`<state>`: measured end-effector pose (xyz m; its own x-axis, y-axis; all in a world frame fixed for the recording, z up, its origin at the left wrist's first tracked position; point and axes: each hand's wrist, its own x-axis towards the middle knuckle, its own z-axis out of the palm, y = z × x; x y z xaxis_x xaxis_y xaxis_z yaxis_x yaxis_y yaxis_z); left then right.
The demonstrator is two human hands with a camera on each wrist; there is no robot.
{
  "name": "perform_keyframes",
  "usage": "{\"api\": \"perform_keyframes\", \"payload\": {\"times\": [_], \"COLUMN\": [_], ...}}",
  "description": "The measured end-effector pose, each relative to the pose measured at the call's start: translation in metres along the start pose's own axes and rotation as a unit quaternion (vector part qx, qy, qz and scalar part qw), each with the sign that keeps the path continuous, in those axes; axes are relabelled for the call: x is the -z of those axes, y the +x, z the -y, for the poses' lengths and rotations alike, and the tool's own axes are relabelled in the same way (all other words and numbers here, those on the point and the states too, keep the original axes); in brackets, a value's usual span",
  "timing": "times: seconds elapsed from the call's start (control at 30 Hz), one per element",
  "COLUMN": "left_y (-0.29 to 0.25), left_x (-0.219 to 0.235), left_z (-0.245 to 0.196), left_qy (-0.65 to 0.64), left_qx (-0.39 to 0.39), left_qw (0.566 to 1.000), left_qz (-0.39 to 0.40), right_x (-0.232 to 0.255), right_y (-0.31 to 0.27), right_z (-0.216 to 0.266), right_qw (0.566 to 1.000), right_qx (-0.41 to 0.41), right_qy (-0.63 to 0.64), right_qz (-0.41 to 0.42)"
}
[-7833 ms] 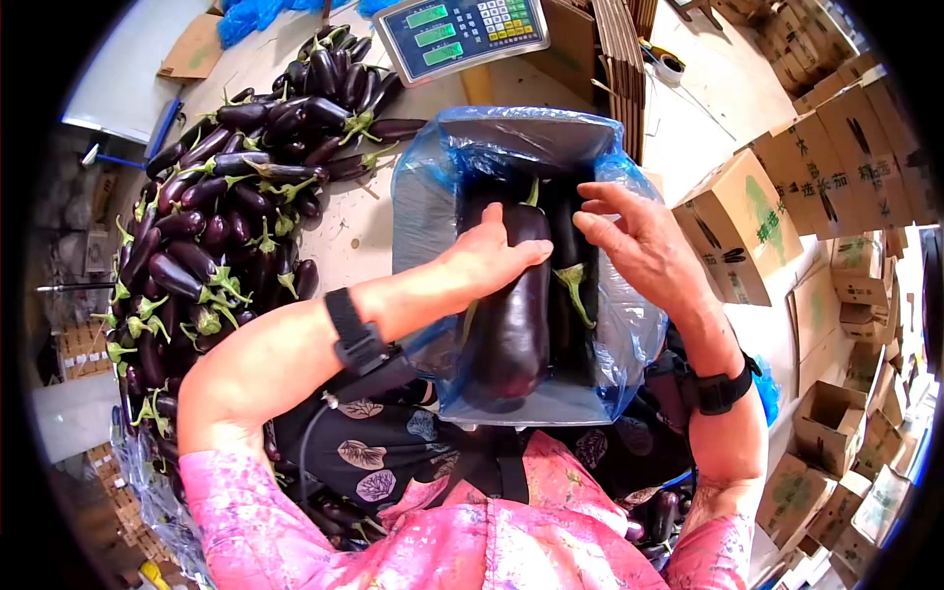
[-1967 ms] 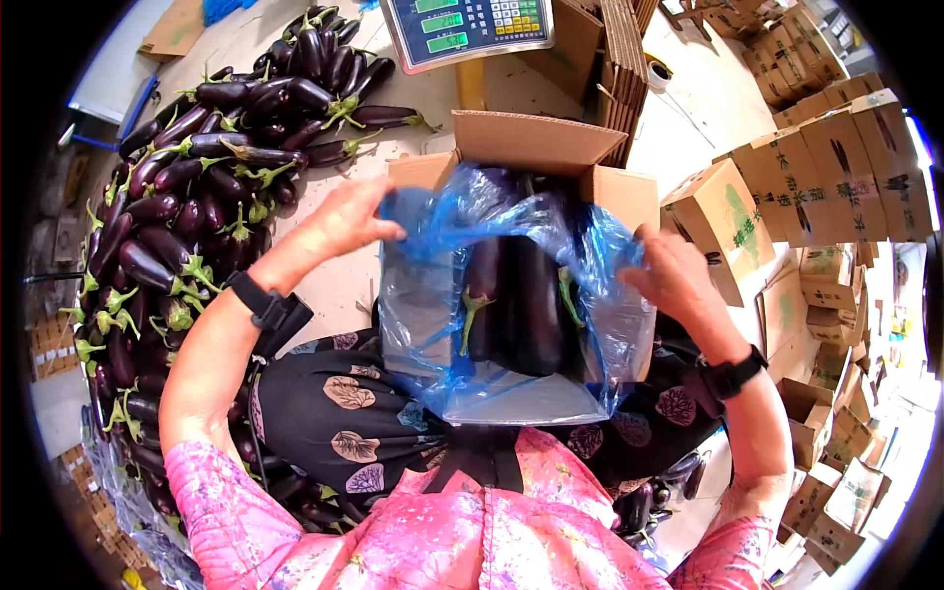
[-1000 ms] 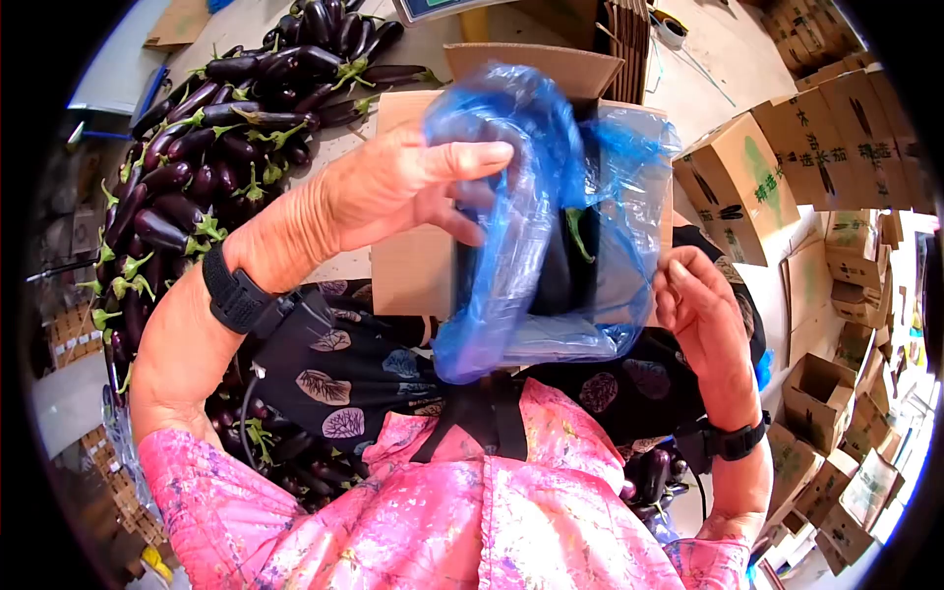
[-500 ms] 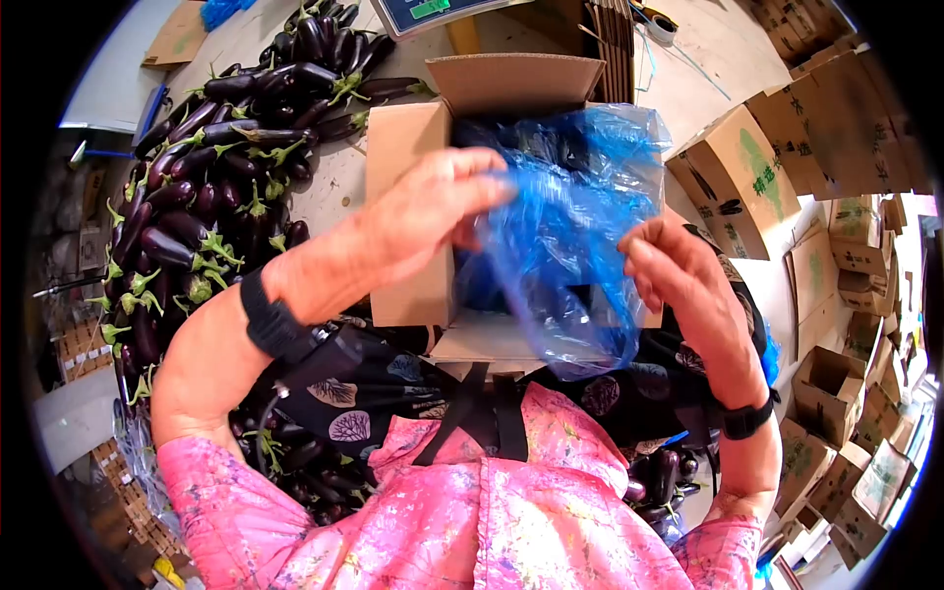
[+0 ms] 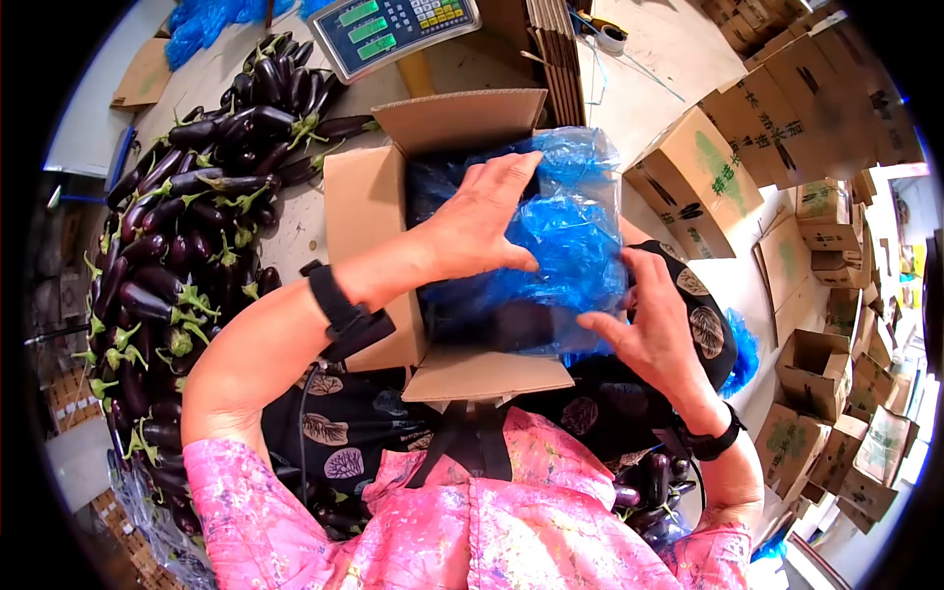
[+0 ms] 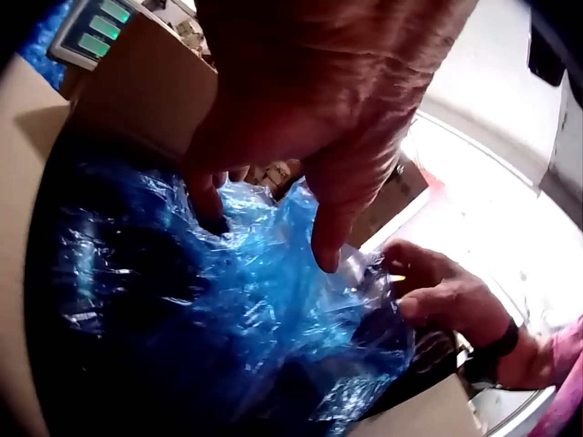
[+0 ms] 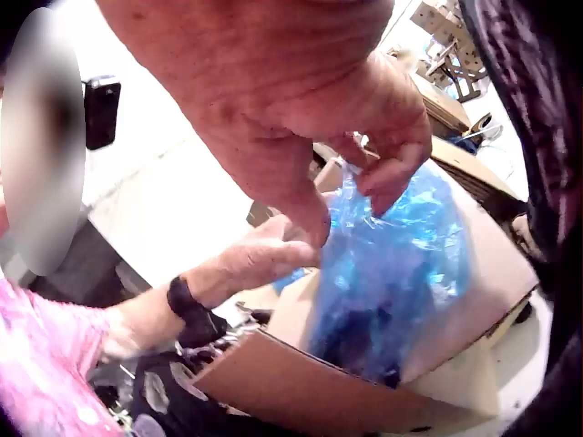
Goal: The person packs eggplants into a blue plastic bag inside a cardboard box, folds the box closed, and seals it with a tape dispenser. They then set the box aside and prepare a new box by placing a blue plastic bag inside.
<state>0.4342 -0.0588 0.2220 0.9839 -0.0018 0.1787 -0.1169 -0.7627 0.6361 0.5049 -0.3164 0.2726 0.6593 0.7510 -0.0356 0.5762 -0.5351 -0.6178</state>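
A cardboard box (image 5: 366, 246) lined with a blue plastic bag (image 5: 570, 236) stands before the person. The bag's loose plastic is folded over the dark contents, which it mostly hides. My left hand (image 5: 477, 221) reaches over the box from the left, thumb and fingers spread, fingertips on the crumpled plastic (image 6: 273, 273). My right hand (image 5: 654, 320) is at the bag's right side, its thumb apart from the fingers. In the right wrist view the right hand's fingertips are right at the plastic (image 7: 392, 264).
A large heap of eggplants (image 5: 187, 236) lies on the left. A digital scale (image 5: 393, 29) stands behind the box, beside flattened cardboard (image 5: 556, 69). Printed cartons (image 5: 693, 187) stand on the right. More eggplants (image 5: 654, 482) lie near the person's right side.
The hands drew the bag's edges up, then folded the left side rightward over the eggplants. The left hand has come down onto the plastic; the right has lowered beside it.
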Motion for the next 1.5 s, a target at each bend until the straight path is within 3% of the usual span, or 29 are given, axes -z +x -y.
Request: {"api": "perform_keyframes", "payload": {"times": [0.03,0.17,0.27,0.37,0.4,0.5,0.57,0.67,0.77,0.8,0.9,0.93,1.03,1.17,1.23,1.27,1.37,1.4,1.43,1.5], "left_y": [0.008,0.051,0.069,0.054,0.043,0.009,-0.014,-0.027,-0.023,-0.024,-0.027,-0.023,-0.015,-0.016,-0.024,-0.030,-0.041,-0.049,-0.051,-0.050], "left_x": [-0.006,-0.043,-0.064,-0.059,-0.059,-0.028,-0.007,0.024,0.048,0.051,0.037,0.038,0.035,0.051,0.062,0.064,0.042,0.035,0.028,0.011], "left_z": [0.003,0.011,0.009,-0.007,-0.001,0.001,0.018,0.042,0.046,0.048,0.056,0.056,0.040,0.045,0.061,0.070,0.085,0.083,0.068,0.045], "left_qy": [0.008,0.032,0.010,0.044,0.005,-0.028,0.037,0.078,0.049,0.023,0.030,-0.042,-0.089,-0.107,-0.050,-0.036,-0.001,0.010,-0.031,-0.003], "left_qx": [-0.010,-0.016,0.043,0.055,0.035,0.025,0.034,0.074,0.128,0.143,0.124,0.183,0.176,0.140,0.127,0.122,0.059,0.032,0.064,0.020], "left_qw": [1.000,0.999,0.998,0.986,0.992,0.992,0.990,0.992,0.990,0.989,0.992,0.980,0.978,0.983,0.990,0.991,0.994,0.993,0.986,0.990], "left_qz": [0.006,0.004,0.037,0.152,0.125,0.124,0.128,0.067,0.046,0.041,0.000,0.062,0.063,0.052,0.039,0.048,0.096,0.114,0.150,0.142], "right_x": [-0.007,-0.024,-0.030,-0.042,-0.037,-0.039,-0.044,-0.054,-0.054,-0.041,-0.071,-0.071,-0.086,-0.121,-0.120,-0.119,-0.109,-0.112,-0.117,-0.116], "right_y": [-0.001,0.001,0.003,0.015,0.023,0.037,0.047,0.073,0.079,0.083,0.071,0.069,0.081,0.107,0.117,0.119,0.121,0.122,0.123,0.125], "right_z": [-0.008,-0.032,-0.026,-0.042,-0.040,-0.033,-0.035,-0.022,0.002,0.012,0.014,0.025,0.038,0.015,0.001,-0.005,0.002,-0.003,-0.010,-0.009], "right_qw": [0.994,0.966,0.973,0.995,0.990,0.980,0.961,0.917,0.894,0.881,0.948,0.963,0.980,0.983,0.980,0.978,0.959,0.953,0.946,0.942], "right_qx": [0.064,-0.049,0.017,0.018,0.017,-0.028,-0.076,-0.186,-0.166,-0.145,0.078,0.077,-0.022,0.003,-0.079,-0.069,-0.158,-0.162,-0.166,-0.180], "right_qy": [-0.071,-0.159,-0.167,-0.052,-0.058,0.118,0.192,0.271,0.343,0.336,0.234,0.185,0.127,0.175,0.166,0.181,0.202,0.228,0.254,0.261], "right_qz": [-0.048,0.198,0.158,0.088,0.129,0.160,0.186,0.225,0.235,0.301,0.203,0.180,0.149,0.057,0.072,0.077,0.121,0.120,0.119,0.111]}}
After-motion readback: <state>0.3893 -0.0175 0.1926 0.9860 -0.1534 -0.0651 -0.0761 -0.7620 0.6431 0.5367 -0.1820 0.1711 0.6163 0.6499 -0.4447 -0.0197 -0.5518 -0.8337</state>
